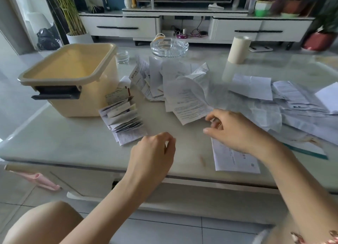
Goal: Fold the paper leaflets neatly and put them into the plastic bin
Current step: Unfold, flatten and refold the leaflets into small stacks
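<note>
A cream plastic bin stands open at the table's left; the part of its inside that shows holds nothing. A stack of folded leaflets lies right beside it. Crumpled unfolded leaflets are heaped mid-table, with one printed sheet sticking out toward me. My right hand hovers with loosely curled fingers just past that sheet's corner and above a flat leaflet. Near the front edge, my left hand is loosely curled and holds nothing.
More spread sheets cover the table's right side. A glass ashtray, a small glass and a paper roll stand at the back. The table's front edge runs below my hands.
</note>
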A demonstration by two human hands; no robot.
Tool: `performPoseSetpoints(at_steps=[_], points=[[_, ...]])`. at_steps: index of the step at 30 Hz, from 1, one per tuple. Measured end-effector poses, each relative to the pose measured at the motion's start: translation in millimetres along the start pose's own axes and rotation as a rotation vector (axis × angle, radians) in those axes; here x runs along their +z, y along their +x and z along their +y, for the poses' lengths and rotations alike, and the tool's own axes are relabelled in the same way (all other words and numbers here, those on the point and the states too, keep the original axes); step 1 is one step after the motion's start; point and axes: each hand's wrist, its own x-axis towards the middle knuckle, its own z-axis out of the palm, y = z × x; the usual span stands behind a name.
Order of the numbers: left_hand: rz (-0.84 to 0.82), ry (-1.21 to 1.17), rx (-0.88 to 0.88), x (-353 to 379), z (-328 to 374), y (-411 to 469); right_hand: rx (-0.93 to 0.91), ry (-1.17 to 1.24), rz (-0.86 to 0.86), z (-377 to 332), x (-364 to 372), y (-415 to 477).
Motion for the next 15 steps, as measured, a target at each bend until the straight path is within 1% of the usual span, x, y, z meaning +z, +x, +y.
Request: performPoseSetpoints(at_steps=[2,4,6,8,11,13,15], points=[[-0.018,-0.036,0.019,7.0,9.0,0.1,0.029,-0.048,-0.125,13.0,-3.9,-14.7],[-0.032,-0.070,0.037,12.2,18.2,0.0,0.017,-0.097,-0.264,22.9,1.8,-28.8],[-0.054,-0.130,0.046,15.6,25.2,0.3,-0.012,-0.186,-0.333,31.1,13.9,-41.6],[-0.078,-0.176,0.043,18.1,29.9,1.0,-0.048,-0.291,-0.299,39.3,28.1,-50.6],[-0.136,-0.206,0.036,23.2,35.0,2.9,-0.173,-0.404,-0.145,47.2,40.8,-60.7],[-0.174,-0.240,0.038,25.1,36.7,4.5,-0.222,-0.378,-0.084,45.9,40.3,-66.7],[-0.224,-0.303,0.028,25.9,38.6,5.7,-0.202,-0.252,-0.053,44.6,34.3,-73.7]])
